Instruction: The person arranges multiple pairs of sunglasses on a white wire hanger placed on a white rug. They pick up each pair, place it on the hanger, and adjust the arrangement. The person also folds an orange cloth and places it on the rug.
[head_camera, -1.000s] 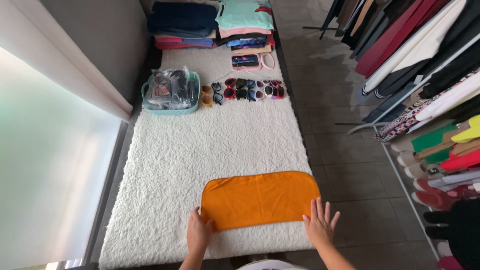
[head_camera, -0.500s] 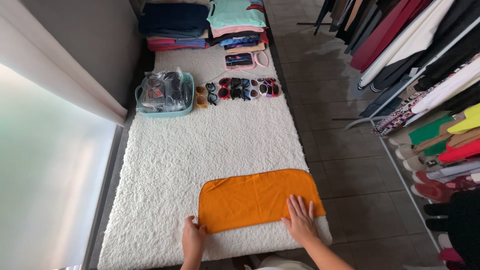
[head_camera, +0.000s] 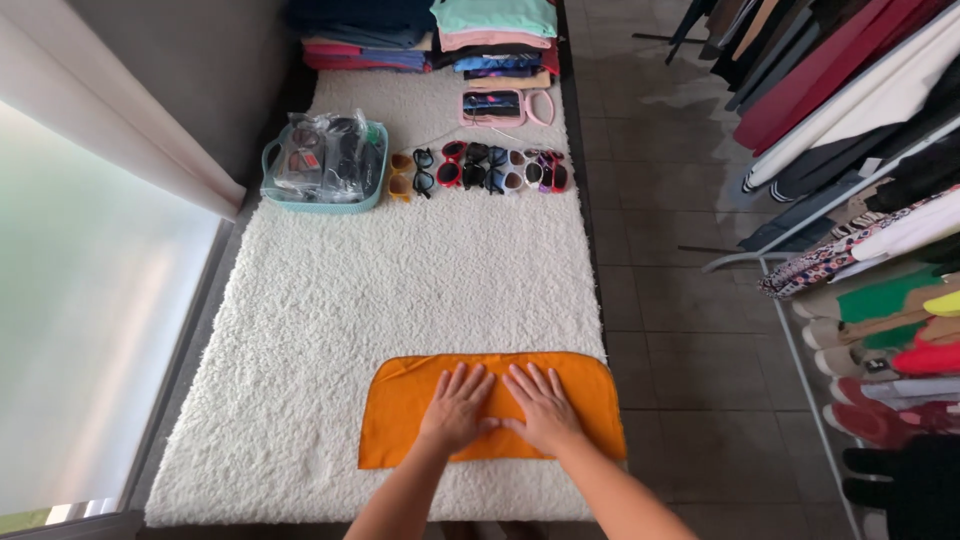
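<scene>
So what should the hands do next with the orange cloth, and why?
Probably slide apart toward the ends, to smooth it. Both the left hand and the right hand lie flat, side by side, on the middle of the orange cloth, while its ends lie uncovered on the white rug.

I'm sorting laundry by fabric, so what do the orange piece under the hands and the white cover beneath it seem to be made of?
Orange cloth: likely a thin, matte woven or knit fabric; it lies flat with soft creases and a stitched edge. White cover: looks like shaggy, plush pile, perhaps synthetic fleece, with its tufted, nubby surface.
</scene>
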